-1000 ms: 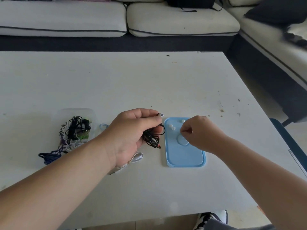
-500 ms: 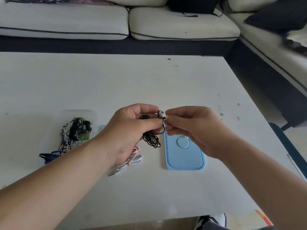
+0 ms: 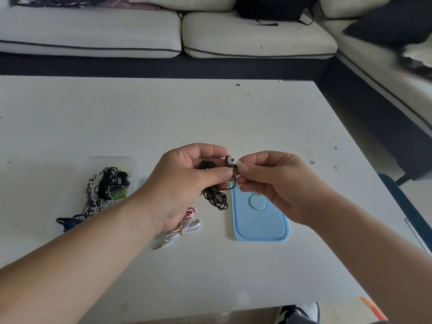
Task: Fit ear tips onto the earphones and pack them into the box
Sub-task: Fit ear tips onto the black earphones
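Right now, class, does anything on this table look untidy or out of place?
Yes: at the left, tangled earphone cables overflow the clear box, and a dark blue cable trails out onto the table; dark specks mark its right side.

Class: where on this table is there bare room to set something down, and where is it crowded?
Bare: the table toward the sofa, and the near strip between the blue lid, white earphones and front edge. Crowded: the band from the clear box to the lid, where the left hand grips black earphones and the right hand pinches an ear tip.
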{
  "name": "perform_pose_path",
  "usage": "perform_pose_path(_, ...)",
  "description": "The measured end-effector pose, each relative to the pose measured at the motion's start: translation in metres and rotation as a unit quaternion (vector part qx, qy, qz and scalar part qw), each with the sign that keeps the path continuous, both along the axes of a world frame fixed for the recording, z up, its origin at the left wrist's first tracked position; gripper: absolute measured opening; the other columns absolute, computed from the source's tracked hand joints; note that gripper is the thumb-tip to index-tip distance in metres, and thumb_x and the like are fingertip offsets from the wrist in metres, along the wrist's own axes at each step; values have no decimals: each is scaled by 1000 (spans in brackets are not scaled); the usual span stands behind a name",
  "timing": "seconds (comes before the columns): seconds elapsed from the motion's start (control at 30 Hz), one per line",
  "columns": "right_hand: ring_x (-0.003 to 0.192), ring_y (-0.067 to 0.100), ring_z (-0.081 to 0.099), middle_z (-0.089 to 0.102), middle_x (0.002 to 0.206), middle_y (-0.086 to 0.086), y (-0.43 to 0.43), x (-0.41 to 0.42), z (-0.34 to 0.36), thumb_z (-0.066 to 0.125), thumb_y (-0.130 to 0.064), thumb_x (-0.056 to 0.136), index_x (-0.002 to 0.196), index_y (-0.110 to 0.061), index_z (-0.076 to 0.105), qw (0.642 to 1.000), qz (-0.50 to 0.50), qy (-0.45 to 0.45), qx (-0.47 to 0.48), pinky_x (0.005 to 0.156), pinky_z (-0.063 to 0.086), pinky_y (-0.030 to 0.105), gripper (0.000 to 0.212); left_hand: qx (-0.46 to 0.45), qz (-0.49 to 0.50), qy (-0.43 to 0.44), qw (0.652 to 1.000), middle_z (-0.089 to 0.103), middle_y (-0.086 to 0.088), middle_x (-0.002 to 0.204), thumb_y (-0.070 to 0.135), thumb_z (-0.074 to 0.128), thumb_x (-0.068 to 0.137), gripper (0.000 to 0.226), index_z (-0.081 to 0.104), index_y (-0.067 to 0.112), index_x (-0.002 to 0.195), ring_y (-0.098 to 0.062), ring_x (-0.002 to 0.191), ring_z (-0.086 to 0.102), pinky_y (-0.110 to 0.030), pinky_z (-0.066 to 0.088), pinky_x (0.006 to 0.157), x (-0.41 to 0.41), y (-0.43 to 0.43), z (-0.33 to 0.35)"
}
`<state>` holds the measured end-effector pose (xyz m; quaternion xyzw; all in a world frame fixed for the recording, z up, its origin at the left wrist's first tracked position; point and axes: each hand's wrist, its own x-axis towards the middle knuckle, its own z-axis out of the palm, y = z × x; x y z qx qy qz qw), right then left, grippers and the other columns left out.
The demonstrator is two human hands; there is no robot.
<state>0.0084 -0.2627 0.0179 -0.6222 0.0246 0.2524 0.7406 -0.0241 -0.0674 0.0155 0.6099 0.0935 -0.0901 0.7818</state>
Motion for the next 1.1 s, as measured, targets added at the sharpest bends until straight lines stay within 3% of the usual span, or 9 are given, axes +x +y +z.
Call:
perform_pose_path(0.27, 78, 24, 71, 74, 86, 19, 3, -2, -1, 77, -5, 76, 91, 3, 74, 1000, 8, -30, -7, 72, 60, 28, 17, 17, 8, -1, 1000, 77, -8, 88, -9, 77, 81, 35, 74, 8, 111, -24, 81, 76, -27, 60, 74, 0, 1, 1)
perform_pose_path(0.47, 77, 30, 71, 74, 86, 24, 7, -3, -2, 77, 3, 84, 88, 2, 74, 995, -22, -84, -56, 73, 59, 33, 5, 10, 17, 6, 1000, 77, -11, 87, -11, 76, 82, 32, 73, 6, 109, -26, 76, 76, -25, 60, 71, 1, 1, 2)
perform_pose_path(0.87, 80, 34, 71, 75, 92, 29, 13, -6, -4, 74, 0, 88, 93, 4, 76, 993, -35, -92, -61, 81, 60, 35, 6, 17, 46, -24, 999, 77, -10, 86, -11, 75, 83, 29, 72, 6, 107, -26, 74, 76, -27, 62, 76, -1, 1, 2)
perform_pose_path(1.1, 74, 29, 73, 76, 84, 22, 13, -6, -3, 69, -6, 94, 93, -2, 78, 988, -34, -113, -98, 75, 59, 30, 9, 46, 48, -27, 997, 78, -8, 86, -9, 78, 81, 29, 74, 7, 104, -26, 78, 77, -27, 62, 77, -1, 0, 4)
